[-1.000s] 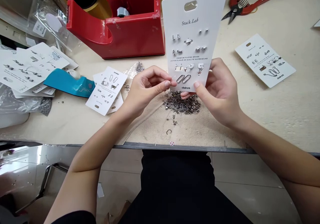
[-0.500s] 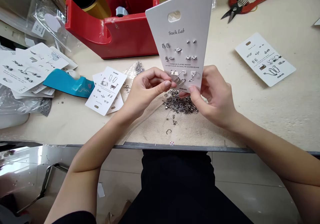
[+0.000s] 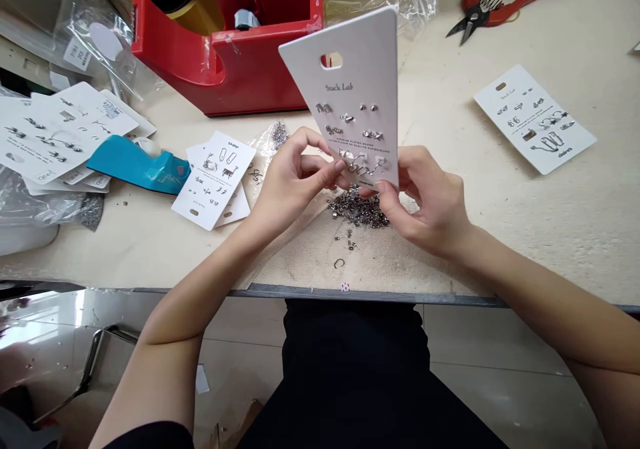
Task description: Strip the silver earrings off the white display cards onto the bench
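A white earring card (image 3: 345, 62) with "Stack Lab" print and several pairs of silver earrings stands tilted between my hands. My right hand (image 3: 425, 202) grips its lower right edge, thumb on the front and fingers behind. At the lower left edge, my left hand (image 3: 300, 175) is closed, thumb and forefinger pinched beside the bottom row of earrings; the tiny part between the fingertips, if any, is too small to make out. Below the card lies a pile of small metal pieces (image 3: 357, 209), partly hidden by the card and hands.
A red tape dispenser (image 3: 260, 69) stands behind the card. At the left are a teal tool (image 3: 137, 169), stacked earring cards (image 3: 65, 129) and two smaller-looking cards (image 3: 210, 182). On the right lie another card (image 3: 535, 119) and red-handled pliers (image 3: 480, 15). The table edge (image 3: 350, 294) is near my lap.
The held card has shifted slightly left and down and turned more edge-on. My right hand has tipped with it; my left hand stays pinched near the card's lower left edge.
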The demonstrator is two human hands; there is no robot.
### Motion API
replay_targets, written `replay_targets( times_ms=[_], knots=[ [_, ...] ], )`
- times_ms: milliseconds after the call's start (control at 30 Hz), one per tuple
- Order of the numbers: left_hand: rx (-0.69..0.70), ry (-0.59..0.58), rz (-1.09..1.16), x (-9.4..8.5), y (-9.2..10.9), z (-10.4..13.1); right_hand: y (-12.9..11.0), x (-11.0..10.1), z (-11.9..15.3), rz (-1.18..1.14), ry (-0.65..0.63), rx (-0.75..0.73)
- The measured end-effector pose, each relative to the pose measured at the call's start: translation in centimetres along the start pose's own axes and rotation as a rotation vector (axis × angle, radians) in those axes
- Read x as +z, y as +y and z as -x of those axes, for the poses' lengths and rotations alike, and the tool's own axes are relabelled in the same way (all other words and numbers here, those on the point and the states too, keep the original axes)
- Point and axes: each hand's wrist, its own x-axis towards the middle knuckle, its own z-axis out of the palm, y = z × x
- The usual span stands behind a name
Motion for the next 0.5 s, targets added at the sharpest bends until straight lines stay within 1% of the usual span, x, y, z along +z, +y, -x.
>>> replay_targets(
  times_ms=[67, 133, 300, 367, 500],
  knots=[
    [0.088, 0.033, -0.111, -0.24, -0.23, -0.08, 0.09, 0.02, 0.04, -0.016, -0.003, -0.017],
    [0.151, 0.046, -0.161, -0.47, -0.43, -0.19, 0.12, -0.02, 0.13, -0.016, -0.011, -0.021],
    [0.152, -0.065, -0.012, -0.41, -0.55, -0.31, -0.16, -0.45, 0.42, 0.089, -0.036, -0.023],
    [0.171, -0.060, -0.003, -0.18, -0.40, -0.28, -0.37, -0.54, 0.42, 0.124, -0.051, -0.047],
    [0.198, -0.045, 0.029, 0.06, -0.26, -0.31, -0.76, -0.56, -0.02, 0.097, -0.073, -0.192]
  ],
)
